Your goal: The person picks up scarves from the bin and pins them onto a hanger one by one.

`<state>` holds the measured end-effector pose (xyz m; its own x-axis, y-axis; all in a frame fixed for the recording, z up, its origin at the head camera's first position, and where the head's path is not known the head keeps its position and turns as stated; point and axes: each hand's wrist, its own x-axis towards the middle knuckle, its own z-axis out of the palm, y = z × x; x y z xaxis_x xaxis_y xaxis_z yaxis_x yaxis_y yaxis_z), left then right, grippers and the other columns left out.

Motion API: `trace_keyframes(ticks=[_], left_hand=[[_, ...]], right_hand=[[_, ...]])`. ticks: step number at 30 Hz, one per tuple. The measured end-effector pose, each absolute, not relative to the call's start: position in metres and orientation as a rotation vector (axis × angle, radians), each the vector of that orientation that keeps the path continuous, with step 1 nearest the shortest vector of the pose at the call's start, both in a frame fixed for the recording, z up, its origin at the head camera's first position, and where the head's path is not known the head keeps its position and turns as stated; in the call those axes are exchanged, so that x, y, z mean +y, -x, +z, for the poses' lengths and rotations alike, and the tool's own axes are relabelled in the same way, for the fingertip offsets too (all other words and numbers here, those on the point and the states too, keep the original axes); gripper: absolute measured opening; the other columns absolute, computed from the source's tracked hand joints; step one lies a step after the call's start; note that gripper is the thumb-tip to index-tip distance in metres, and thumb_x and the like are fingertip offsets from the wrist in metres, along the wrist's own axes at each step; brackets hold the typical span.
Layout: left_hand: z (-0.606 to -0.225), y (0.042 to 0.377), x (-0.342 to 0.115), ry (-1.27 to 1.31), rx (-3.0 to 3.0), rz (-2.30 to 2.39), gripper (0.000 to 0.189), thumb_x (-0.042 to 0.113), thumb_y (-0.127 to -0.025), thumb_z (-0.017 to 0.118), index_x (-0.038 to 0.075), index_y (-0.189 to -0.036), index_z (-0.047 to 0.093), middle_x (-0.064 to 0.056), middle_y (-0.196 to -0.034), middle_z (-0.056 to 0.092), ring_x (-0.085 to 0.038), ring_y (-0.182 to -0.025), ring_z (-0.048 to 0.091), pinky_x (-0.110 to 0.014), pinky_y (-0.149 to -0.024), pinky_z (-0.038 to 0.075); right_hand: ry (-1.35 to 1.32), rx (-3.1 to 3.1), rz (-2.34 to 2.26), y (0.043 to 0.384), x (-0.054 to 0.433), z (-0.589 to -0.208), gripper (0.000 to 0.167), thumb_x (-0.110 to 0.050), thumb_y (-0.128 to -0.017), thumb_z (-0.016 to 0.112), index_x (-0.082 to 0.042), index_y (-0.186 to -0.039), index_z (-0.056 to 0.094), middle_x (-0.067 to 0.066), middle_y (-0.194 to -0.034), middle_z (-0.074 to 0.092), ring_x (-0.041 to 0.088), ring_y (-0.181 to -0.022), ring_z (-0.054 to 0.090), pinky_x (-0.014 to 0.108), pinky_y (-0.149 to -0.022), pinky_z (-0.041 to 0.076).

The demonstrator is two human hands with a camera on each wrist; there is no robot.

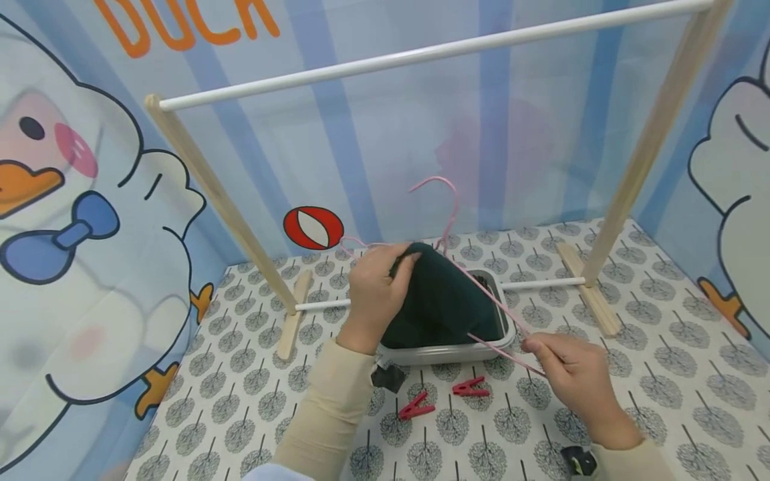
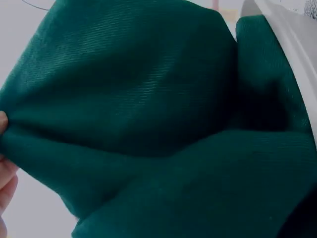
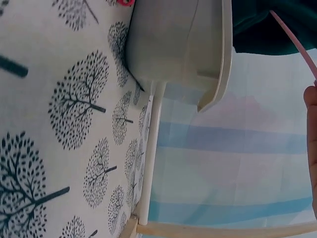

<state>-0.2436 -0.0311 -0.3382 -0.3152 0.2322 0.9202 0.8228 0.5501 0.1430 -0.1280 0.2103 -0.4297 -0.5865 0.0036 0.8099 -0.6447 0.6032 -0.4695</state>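
the green cloth (image 1: 446, 294) is pinched by the left hand (image 1: 377, 290), and the pink hanger (image 1: 490, 296), slanted up-left toward it, by the right hand (image 1: 574, 371).

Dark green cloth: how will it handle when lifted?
Likely floppy: the cloth creases and sags from the left hand. Its finely ribbed surface suggests decent grip. It may drag on the tub, since part lies inside.
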Motion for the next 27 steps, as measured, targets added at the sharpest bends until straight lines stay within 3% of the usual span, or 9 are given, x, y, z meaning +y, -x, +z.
trace_keyframes(ticks=[5, 8, 11, 14, 19, 27], left_hand=[[-0.353, 0.248, -0.020, 0.827, -1.940, -0.591, 0.013, 0.017, -0.084, 0.068, 0.006, -0.091, 0.073, -0.006, -0.080, 0.071, -0.015, -0.071, 0.067, -0.028, -0.069, 0.055], [-0.368, 0.248, -0.013, 0.827, -2.104, -0.457, 0.017, 0.023, -0.085, 0.068, 0.009, -0.093, 0.072, -0.003, -0.081, 0.071, -0.013, -0.071, 0.066, -0.026, -0.067, 0.055], [-0.376, 0.244, -0.008, 0.869, -2.385, -0.353, 0.029, 0.031, -0.087, 0.064, 0.010, -0.105, 0.069, -0.003, -0.093, 0.071, -0.013, -0.079, 0.067, -0.026, -0.071, 0.055], [-0.380, 0.238, -0.007, 0.965, -2.570, -0.291, 0.045, 0.036, -0.089, 0.060, 0.006, -0.122, 0.059, -0.007, -0.113, 0.066, -0.016, -0.097, 0.064, -0.028, -0.084, 0.053], [-0.390, 0.229, -0.016, 1.205, -2.327, -0.342, 0.052, 0.027, -0.088, 0.065, -0.001, -0.129, 0.051, -0.013, -0.125, 0.058, -0.022, -0.116, 0.055, -0.030, -0.103, 0.041], [-0.403, 0.219, -0.033, 1.437, -2.070, -0.398, 0.041, 0.018, -0.084, 0.069, 0.004, -0.122, 0.060, -0.007, -0.117, 0.064, -0.016, -0.111, 0.059, -0.019, -0.101, 0.040]], right_hand=[[-0.473, -2.043, 1.052, 0.126, 0.206, -0.426, 0.014, 0.009, -0.075, 0.068, -0.004, -0.078, 0.072, 0.004, -0.074, 0.071, -0.014, -0.081, 0.059, 0.006, -0.070, 0.048], [-0.511, -2.019, 1.067, 0.127, 0.203, -0.426, 0.014, 0.010, -0.074, 0.068, -0.003, -0.079, 0.072, 0.005, -0.073, 0.071, -0.011, -0.077, 0.060, 0.007, -0.065, 0.048], [-0.528, -2.017, 1.073, 0.126, 0.200, -0.426, 0.017, 0.013, -0.073, 0.068, -0.002, -0.081, 0.072, 0.006, -0.072, 0.070, -0.009, -0.071, 0.060, 0.009, -0.058, 0.045], [-0.503, -2.035, 1.058, 0.123, 0.199, -0.425, 0.019, 0.013, -0.073, 0.068, -0.004, -0.081, 0.072, 0.006, -0.071, 0.070, -0.008, -0.070, 0.060, 0.009, -0.058, 0.046], [-0.433, -2.089, 1.027, 0.119, 0.200, -0.424, 0.019, 0.010, -0.076, 0.067, -0.008, -0.080, 0.073, 0.002, -0.071, 0.070, -0.008, -0.070, 0.061, 0.008, -0.064, 0.049], [-0.419, -2.049, 1.099, 0.121, 0.204, -0.424, 0.016, 0.013, -0.076, 0.065, -0.001, -0.080, 0.072, 0.006, -0.073, 0.071, -0.013, -0.080, 0.060, 0.005, -0.073, 0.047]])
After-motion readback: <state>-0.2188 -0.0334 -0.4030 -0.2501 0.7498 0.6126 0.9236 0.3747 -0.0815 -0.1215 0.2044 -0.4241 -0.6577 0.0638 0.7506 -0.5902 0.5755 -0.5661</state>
